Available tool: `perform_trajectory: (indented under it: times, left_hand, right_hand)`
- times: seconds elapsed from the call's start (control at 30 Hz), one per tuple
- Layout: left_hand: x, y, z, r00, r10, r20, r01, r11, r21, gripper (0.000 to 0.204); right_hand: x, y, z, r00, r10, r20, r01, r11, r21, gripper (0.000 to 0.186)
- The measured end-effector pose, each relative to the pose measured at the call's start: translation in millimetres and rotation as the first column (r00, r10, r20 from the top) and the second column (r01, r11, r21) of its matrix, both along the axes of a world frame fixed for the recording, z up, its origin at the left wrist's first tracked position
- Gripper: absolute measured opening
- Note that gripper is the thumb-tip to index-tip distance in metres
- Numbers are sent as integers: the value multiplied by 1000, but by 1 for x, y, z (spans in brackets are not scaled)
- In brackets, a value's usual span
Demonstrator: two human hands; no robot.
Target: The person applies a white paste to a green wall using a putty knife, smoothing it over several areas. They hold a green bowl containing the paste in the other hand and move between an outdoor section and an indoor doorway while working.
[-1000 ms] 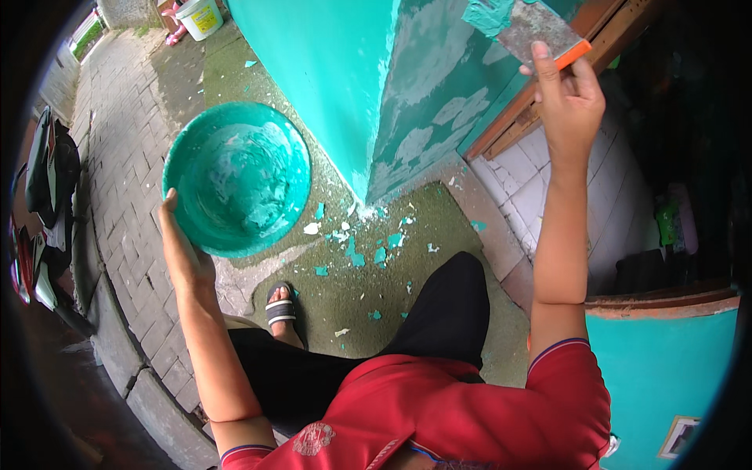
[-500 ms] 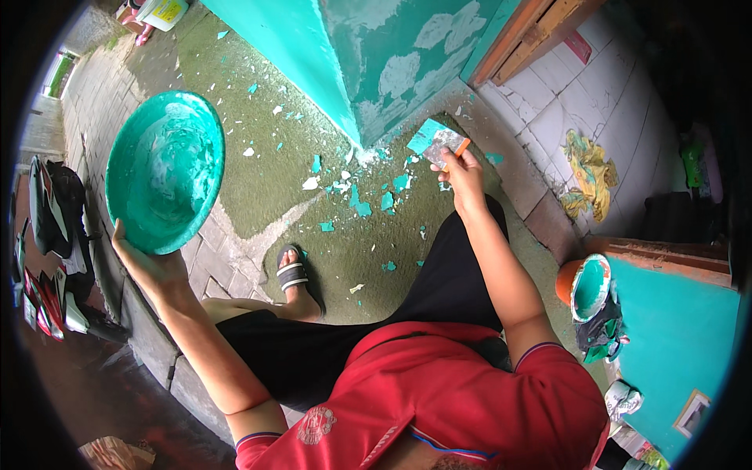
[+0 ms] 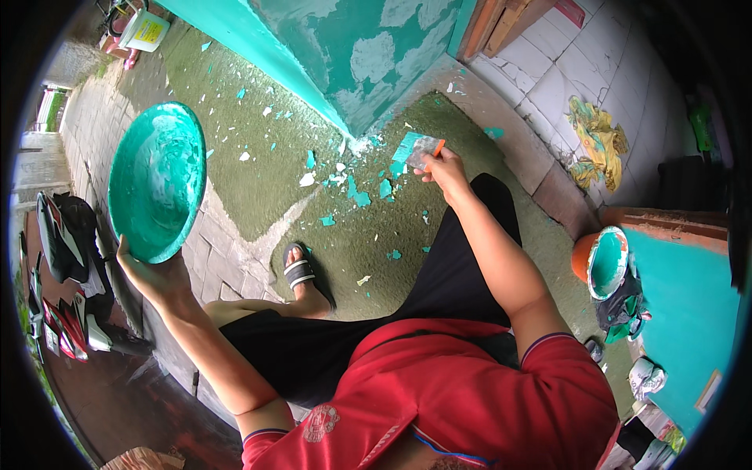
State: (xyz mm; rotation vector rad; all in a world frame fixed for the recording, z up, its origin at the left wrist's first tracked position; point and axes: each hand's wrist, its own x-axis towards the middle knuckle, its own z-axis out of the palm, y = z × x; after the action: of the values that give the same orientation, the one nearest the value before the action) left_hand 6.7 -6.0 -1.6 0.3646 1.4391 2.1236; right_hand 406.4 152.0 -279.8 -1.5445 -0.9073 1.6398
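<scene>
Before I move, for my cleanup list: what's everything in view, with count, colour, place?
Basin: 1, teal, left
Scraper: 1, grey-orange, centre
Wall corner: 1, teal-grey, top
Paint flakes: many, teal and white, centre
Ground: 1, greyish green, centre
Paving bricks: many, grey, left
Door frame: 1, brown, upper right
Floor tiles: several, white, upper right
Cloth: 1, yellow, on tiles
White-rimmed container: 1, teal inside, right
Smaller items: several, black and white, lower right
Tub: 1, white, upper left
Motorbike parts: uncounted, black and red, left
Dim items: uncounted, green and black, right
Sandal: 1 clear, dark and white, centre left
Shirt: 1, red, bottom
Legwear: 1, black, lower centre
Left hand: 1, bare, on basin
Right hand: 1, bare, on scraper
</scene>
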Motion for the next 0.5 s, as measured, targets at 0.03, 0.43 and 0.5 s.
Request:
perform_trajectory:
  times: [0.03,0.43,0.5]
  left_hand:
    - [0,1,1,1000,-13,-5,13,1000,-3,49]
    - [-8,16,-14,993,-118,-17,119,993,21,49]
    - [-11,17,-16,996,-91,4,91,995,27,51]
  right_hand:
    - [-1,1,0,1000,10,3,-10,1000,2,25]
    - [12,3,-13,990,45,134,-54,996,69,23]
    - [8,-3,-17,987,47,153,-64,993,103,23]
